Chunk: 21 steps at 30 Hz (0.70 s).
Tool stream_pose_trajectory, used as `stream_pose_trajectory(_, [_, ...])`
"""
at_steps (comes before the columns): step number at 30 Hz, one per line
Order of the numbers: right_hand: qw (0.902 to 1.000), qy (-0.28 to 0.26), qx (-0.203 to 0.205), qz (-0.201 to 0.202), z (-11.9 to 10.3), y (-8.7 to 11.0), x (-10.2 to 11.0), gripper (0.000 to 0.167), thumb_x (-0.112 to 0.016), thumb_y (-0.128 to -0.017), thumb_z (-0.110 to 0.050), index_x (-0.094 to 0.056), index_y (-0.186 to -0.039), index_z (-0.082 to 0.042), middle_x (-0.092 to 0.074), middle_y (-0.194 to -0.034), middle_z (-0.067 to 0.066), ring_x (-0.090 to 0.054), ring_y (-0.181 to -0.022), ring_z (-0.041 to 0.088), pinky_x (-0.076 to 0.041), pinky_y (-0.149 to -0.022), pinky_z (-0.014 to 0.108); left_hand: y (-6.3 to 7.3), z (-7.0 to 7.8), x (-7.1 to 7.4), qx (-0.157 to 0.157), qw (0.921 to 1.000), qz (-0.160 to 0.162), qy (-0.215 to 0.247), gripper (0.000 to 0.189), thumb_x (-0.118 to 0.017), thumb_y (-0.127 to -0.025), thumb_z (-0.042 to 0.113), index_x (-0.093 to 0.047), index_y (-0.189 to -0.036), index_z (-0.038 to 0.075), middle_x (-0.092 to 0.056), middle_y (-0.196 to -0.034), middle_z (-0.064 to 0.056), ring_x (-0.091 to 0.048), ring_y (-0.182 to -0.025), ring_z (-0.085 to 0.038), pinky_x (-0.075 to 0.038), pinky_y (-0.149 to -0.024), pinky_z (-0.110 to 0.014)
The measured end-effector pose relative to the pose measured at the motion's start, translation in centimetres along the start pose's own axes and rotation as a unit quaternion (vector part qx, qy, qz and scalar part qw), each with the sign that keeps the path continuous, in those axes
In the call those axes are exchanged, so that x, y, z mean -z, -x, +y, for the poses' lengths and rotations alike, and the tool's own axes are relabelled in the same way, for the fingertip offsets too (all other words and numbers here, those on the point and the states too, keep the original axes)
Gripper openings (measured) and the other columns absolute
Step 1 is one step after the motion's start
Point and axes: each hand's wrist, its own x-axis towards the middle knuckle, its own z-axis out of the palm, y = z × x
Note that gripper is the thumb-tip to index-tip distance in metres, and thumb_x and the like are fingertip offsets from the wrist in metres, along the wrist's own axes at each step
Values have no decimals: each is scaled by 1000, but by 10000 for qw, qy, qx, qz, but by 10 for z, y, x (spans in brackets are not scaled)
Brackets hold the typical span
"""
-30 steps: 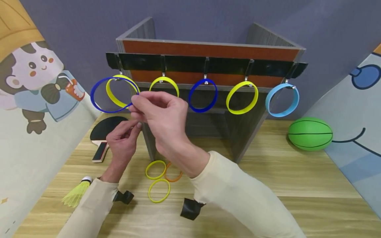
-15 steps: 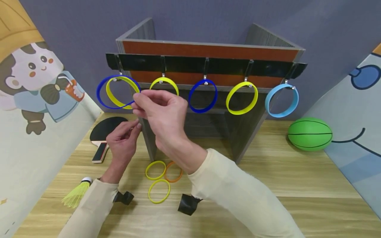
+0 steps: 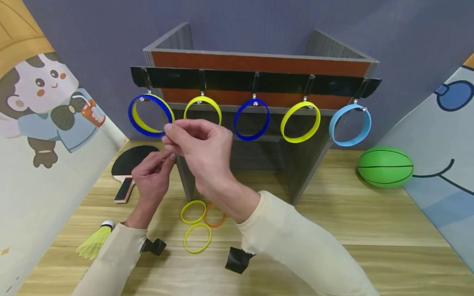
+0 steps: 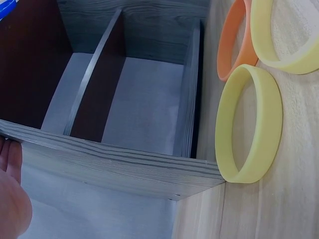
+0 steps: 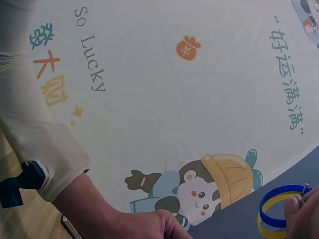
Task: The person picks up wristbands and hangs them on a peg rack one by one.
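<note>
Head view, upper left: the right hand [image 3: 207,152] pinches the lower edge of a blue band [image 3: 147,133] between thumb and fingertips, its other fingers gathered close. The blue band overlaps a yellow band [image 3: 140,122] at the leftmost hook and covers much of it; whether its top passes over the hook cannot be told. The same hand hides the lower part of the second band, also yellow. In the right wrist view, the two overlapping bands stand in the lower right corner, where the right hand is cut off by the frame.

The left hand [image 3: 152,172], left of centre, has curled fingers, thumb and forefinger close together at the front edge of the grey stand [image 3: 303,164]; whether they grip it is unclear. The left wrist view shows only part of this hand, at the left margin.

The stand's interior is dim in the head view and partly behind the right hand; in the left wrist view, an upright divider [image 4: 99,82] splits it into compartments.

On the tabletop [image 3: 352,222], bottom centre, lie two yellow bands and an orange band [image 3: 214,225], the last partly covered by the right wrist.
</note>
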Motion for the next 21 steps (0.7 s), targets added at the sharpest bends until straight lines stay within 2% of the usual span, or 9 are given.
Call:
stream_pose_trajectory(7, [9997, -142, -176, -123, -4, 12, 8, 12, -72, -79, 5, -69, -90, 7, -67, -78, 19, -68, -66, 25, -55, -65, 39, 0, 2, -2, -76, 9999, 66, -73, 20, -74, -81, 2, -67, -81, -17, -58, -66, -9, -44, -58, -10, -31, -52, -18])
stream_pose_trajectory(13, [9992, -184, -278, -204, -5, 27, 20, 14, -71, -78, 10, -67, -91, 12, -66, -79, 21, -67, -64, 24, -55, -64, 40, -1, 2, -2, -62, 10000, 64, -19, 12, -70, -81, -6, -67, -85, -18, -66, -75, -17, -47, -59, -11, -33, -51, -16])
stream_pose_trajectory(21, [9968, 53, -634, -489, -1, 46, 47, 13, -71, -79, 8, -67, -91, 13, -67, -77, 20, -67, -64, 23, -55, -65, 42, 0, 3, -3, 34, 9997, -21, 237, 10, -67, -78, -15, -65, -87, -20, -65, -76, -21, -55, -61, -11, -43, -55, -16])
